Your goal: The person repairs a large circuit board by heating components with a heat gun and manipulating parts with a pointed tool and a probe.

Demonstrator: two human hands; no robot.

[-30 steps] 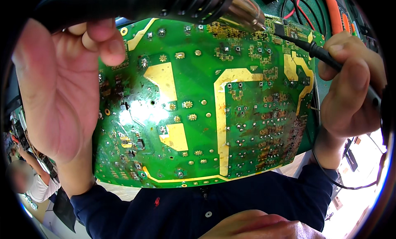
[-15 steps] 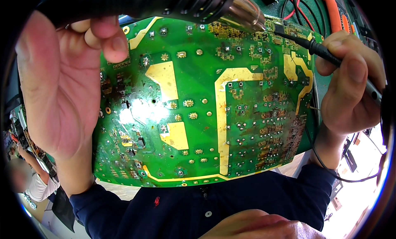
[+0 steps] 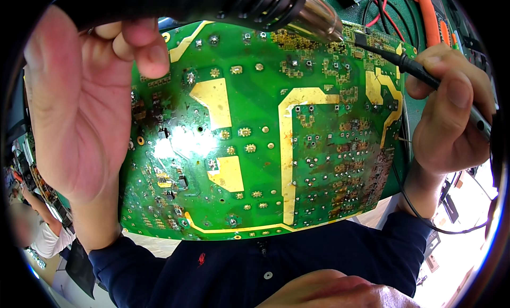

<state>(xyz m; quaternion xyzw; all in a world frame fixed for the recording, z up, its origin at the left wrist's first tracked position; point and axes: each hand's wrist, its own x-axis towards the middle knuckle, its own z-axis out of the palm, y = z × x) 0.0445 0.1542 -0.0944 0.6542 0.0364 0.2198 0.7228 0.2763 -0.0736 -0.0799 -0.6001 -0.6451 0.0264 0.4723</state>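
Note:
A large green circuit board (image 3: 255, 106) with broad gold traces and many solder points lies in front of me, with a bright glare on its left half. My left hand (image 3: 85, 111) is curled around a black hot air gun (image 3: 228, 7), palm toward me. The gun's metal nozzle (image 3: 321, 18) points down at the board's far right area. My right hand (image 3: 449, 106) grips a black pen-shaped probe (image 3: 419, 71). Its thin tip reaches a small dark chip near the far edge, close to the nozzle's mouth. Whether tip and chip touch, I cannot tell.
Red and black wires (image 3: 390, 15) and orange-handled tools (image 3: 427, 15) lie on the green mat beyond the board at right. A thin black cable (image 3: 441, 232) loops below my right forearm. Another person in a light top (image 3: 53, 239) is at far left.
The hot air gun and my left hand have shifted very slightly to the right. The board's left part appears moved a touch to the right; the probe stays at nearly the same spot.

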